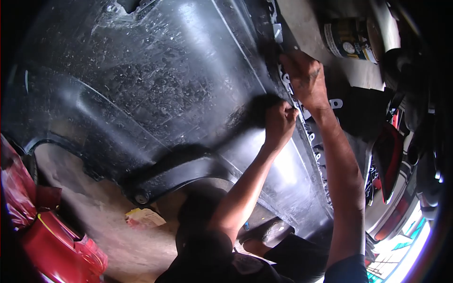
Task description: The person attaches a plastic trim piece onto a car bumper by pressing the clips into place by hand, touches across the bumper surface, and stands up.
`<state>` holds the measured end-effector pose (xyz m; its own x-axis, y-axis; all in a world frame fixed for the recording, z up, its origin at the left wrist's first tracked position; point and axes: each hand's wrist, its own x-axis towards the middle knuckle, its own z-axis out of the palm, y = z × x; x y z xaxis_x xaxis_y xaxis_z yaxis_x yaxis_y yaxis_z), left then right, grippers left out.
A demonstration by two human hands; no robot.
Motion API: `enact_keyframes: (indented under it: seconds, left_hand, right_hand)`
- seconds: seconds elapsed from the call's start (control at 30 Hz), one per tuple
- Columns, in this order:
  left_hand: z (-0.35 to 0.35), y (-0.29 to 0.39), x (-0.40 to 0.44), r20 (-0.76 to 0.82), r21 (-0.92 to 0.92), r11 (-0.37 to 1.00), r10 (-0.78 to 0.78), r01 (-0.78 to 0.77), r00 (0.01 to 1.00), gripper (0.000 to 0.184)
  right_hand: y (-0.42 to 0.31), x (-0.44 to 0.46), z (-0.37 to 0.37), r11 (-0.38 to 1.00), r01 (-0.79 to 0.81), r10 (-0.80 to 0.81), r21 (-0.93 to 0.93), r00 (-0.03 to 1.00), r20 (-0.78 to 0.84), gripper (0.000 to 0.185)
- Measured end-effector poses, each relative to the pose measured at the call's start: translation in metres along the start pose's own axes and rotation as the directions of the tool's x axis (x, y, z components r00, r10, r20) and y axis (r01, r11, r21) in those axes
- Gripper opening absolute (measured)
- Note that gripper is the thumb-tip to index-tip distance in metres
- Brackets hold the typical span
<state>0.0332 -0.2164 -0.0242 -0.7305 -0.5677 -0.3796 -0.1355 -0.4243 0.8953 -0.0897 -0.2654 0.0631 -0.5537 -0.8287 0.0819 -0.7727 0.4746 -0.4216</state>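
Observation:
A large black plastic car bumper [141,80], scuffed and speckled with dust, fills most of the head view. Along its right edge runs a strip of pale metal-looking tabs [310,136]. My left hand [281,123] is closed at this edge, thumb and fingers pressed together; whatever sits between the fingertips is too small to make out. Slightly farther up, my right hand [306,79] has its fingers curled over the tabbed strip, with the fingertips partly hidden. Both hands are close together, and the left casts a dark shadow on the bumper.
At the upper right lies a labelled can [349,40] on the floor. Red painted car parts [56,250] are at the lower left, near a piece of yellowish paper [145,218]. A bare foot [257,247] shows below the bumper. Dark and red car parts [394,160] crowd the right side.

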Motion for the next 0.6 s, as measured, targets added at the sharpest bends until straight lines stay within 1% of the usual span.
enact_keyframes:
  seconds: [0.07, 0.1, 0.13, 0.2, 0.3, 0.33, 0.4, 0.43, 0.47, 0.5, 0.53, 0.57, 0.6]
  left_hand:
    - [-0.001, -0.001, -0.002, 0.004, 0.020, 1.000, -0.010, 0.010, 1.000, 0.025]
    - [-0.001, 0.000, -0.002, -0.005, 0.024, 1.000, -0.013, 0.013, 1.000, 0.024]
    - [-0.001, 0.001, -0.003, -0.013, 0.029, 0.999, -0.015, 0.015, 1.000, 0.024]
    - [-0.001, 0.002, -0.002, -0.014, 0.020, 0.999, -0.032, 0.033, 0.999, 0.022]
    - [-0.002, 0.001, -0.001, -0.005, -0.008, 0.998, -0.061, 0.061, 0.998, 0.020]
    - [-0.002, 0.001, -0.001, -0.007, -0.012, 0.998, -0.056, 0.056, 0.998, 0.020]
    - [-0.001, -0.001, -0.001, -0.015, -0.016, 0.999, -0.043, 0.042, 0.999, 0.021]
    - [-0.001, -0.004, 0.000, -0.019, -0.018, 0.999, -0.040, 0.039, 0.999, 0.021]
    - [0.001, -0.007, -0.001, -0.016, -0.020, 0.999, -0.040, 0.040, 0.999, 0.022]
    - [0.001, -0.011, 0.001, 0.013, 0.021, 0.998, -0.061, 0.060, 0.998, 0.020]
    - [-0.002, -0.004, 0.001, 0.020, 0.131, 0.991, -0.042, 0.039, 0.999, 0.017]
    - [0.005, -0.020, 0.003, 0.035, 0.086, 0.992, -0.096, 0.093, 0.995, 0.015]
    - [0.004, -0.020, 0.003, 0.036, 0.110, 0.992, -0.065, 0.061, 0.997, 0.014]
  right_hand:
    - [-0.005, 0.011, -0.007, 0.999, -0.003, 0.005, 0.049, 0.999, -0.047, 0.011]
    - [-0.010, 0.023, -0.017, 0.982, 0.168, -0.170, -0.092, 0.985, -0.021, 0.014]
    - [-0.007, 0.034, -0.013, 0.991, 0.123, -0.128, -0.053, 0.985, -0.119, 0.013]
    - [-0.008, 0.059, -0.011, 0.976, 0.184, -0.200, -0.117, 0.969, -0.142, 0.015]
    - [-0.021, 0.088, -0.006, 0.983, 0.067, -0.069, -0.170, 0.998, -0.003, 0.026]
    - [-0.011, 0.097, -0.001, 0.941, 0.165, -0.168, -0.296, 0.986, 0.013, 0.027]
    - [0.014, 0.106, 0.008, 0.783, 0.335, -0.343, -0.523, 0.935, 0.086, 0.029]
    - [-0.030, 0.100, -0.005, 0.978, 0.067, -0.074, -0.199, 0.997, -0.028, 0.020]
    - [-0.034, 0.103, -0.005, 0.971, 0.117, -0.127, -0.211, 0.991, -0.032, 0.020]
    - [-0.027, 0.104, -0.005, 0.962, 0.156, -0.168, -0.226, 0.985, -0.033, 0.020]
    - [-0.018, 0.102, -0.006, 0.953, 0.184, -0.197, -0.243, 0.980, -0.033, 0.020]
    - [-0.009, 0.105, -0.008, 0.957, 0.217, -0.223, -0.192, 0.975, -0.009, 0.021]
    - [-0.004, 0.105, -0.012, 0.959, 0.246, -0.248, -0.140, 0.969, 0.008, 0.022]
